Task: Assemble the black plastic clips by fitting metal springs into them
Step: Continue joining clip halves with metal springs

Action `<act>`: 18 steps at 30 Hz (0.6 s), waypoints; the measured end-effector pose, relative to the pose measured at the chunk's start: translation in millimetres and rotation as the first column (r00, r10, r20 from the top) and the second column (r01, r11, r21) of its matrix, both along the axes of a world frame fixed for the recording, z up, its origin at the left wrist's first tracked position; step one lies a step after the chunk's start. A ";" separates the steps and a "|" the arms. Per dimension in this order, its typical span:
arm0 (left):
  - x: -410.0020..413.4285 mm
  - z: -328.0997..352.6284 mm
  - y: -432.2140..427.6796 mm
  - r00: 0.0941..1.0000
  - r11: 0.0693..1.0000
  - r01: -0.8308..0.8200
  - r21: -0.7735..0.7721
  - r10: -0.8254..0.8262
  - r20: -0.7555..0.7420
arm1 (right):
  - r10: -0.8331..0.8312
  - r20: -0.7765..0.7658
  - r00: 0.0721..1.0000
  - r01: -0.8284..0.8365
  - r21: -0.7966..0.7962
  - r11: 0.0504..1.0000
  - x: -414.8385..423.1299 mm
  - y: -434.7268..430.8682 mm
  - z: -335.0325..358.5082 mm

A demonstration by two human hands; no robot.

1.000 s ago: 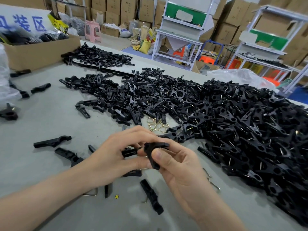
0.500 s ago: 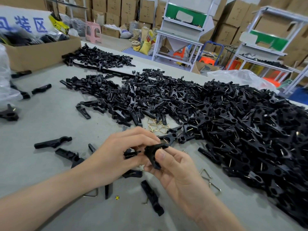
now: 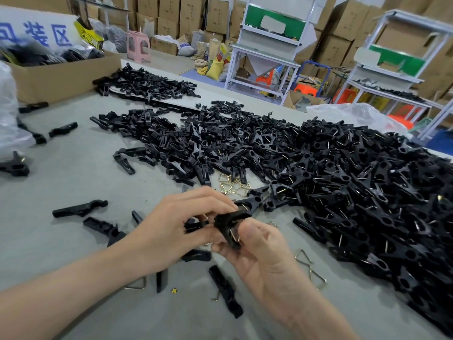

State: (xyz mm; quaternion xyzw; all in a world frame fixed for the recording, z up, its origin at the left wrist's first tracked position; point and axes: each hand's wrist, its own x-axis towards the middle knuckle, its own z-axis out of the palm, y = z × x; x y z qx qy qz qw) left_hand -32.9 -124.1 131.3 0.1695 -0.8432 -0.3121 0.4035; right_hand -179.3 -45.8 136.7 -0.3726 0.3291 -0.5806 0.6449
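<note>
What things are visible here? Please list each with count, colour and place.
clip: one, black, with a metal spring, between both hands.
clip pile: uncountable, black, table's middle and right.
springs: small heap, gold, at the pile's near edge.
loose clip halves: several, black, table's near left.
table: one, grey, under everything.
box: one, brown, far left.
stool: one, pink, floor behind.
left hand: one, grips the clip.
right hand: one, pinches the clip.

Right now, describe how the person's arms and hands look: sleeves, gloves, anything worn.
Both are bare. The left hand and right hand wear no gloves, and no rings show on the visible fingers. The left forearm and right forearm are uncovered up to the frame edge, with no sleeve, watch or bracelet in view.
</note>
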 end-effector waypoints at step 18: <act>0.8 -3.4 -1.1 1.000 0.999 0.028 0.024 -0.028 -0.006 | -0.143 -0.170 0.975 0.121 -0.131 0.984 4.3 -0.5 -1.4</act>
